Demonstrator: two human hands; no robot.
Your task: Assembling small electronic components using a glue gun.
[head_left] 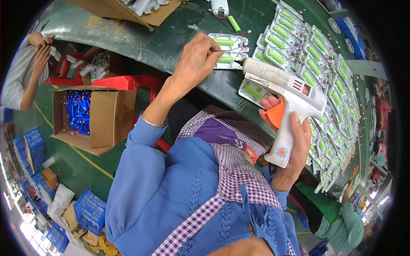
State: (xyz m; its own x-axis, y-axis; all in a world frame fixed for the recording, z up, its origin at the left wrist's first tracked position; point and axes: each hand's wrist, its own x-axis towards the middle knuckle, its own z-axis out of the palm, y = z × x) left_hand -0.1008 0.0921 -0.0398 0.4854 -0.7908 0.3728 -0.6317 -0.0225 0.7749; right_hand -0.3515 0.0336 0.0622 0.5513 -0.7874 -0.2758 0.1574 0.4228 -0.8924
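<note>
My right hand (pixel 301 138) is wrapped round the handle of a white hot glue gun (pixel 294 96), its fingers at the orange trigger (pixel 275 112). The gun's nozzle points left, at the edge of a white plastic half-shell (pixel 237 64) holding a green cylindrical battery (pixel 225 59). Over that shell's left end, my left hand (pixel 194 59) is closed in a pinch; what lies between its fingertips is too small to make out. Just beyond sits a similar half-shell (pixel 239 39) with a green battery and thin wires. Another shell (pixel 247 90) lies partly under the gun.
Rows of battery-filled shells (pixel 309 77) cover the green table (pixel 162 45) to the right. A loose green battery (pixel 233 24) and a cardboard box (pixel 115 10) are at the back. Left, a carton of blue cells (pixel 112 115) stands near a red stool (pixel 143 81). Co-workers sit on both sides.
</note>
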